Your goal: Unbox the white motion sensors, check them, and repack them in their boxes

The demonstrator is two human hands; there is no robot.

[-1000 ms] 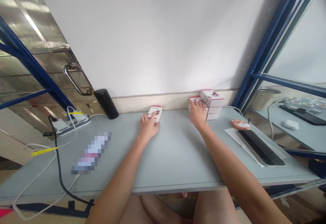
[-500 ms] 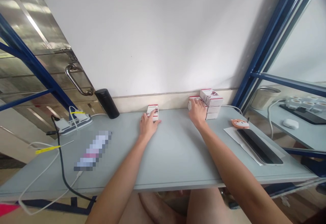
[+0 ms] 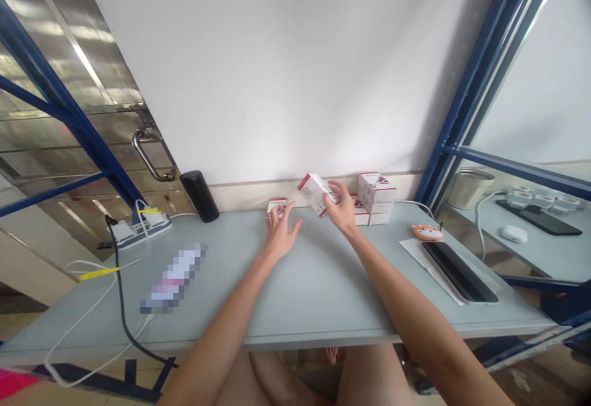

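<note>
My right hand [image 3: 340,208] grips a small white and red carton [image 3: 314,194], tilted and lifted above the table between the two groups of boxes. My left hand [image 3: 279,234] has its fingers spread and holds nothing. Just behind it, another white and red carton [image 3: 276,202] lies on the table near the wall, partly hidden by the fingers. To the right of my right hand stands a stack of similar cartons [image 3: 377,191], with a lower one beside it partly behind my wrist.
A black cylinder [image 3: 199,197] stands by the wall at left, near a power strip [image 3: 145,234] with cables. A blurred-out phone-like object [image 3: 173,280] lies at front left. On the right are an orange animal-faced mouse [image 3: 427,232] and a dark phone [image 3: 459,272] on white paper.
My right hand has lifted a carton off the stack and brought it left. My left hand has drawn back a little from its carton, fingers opening. The view has shifted slightly.
</note>
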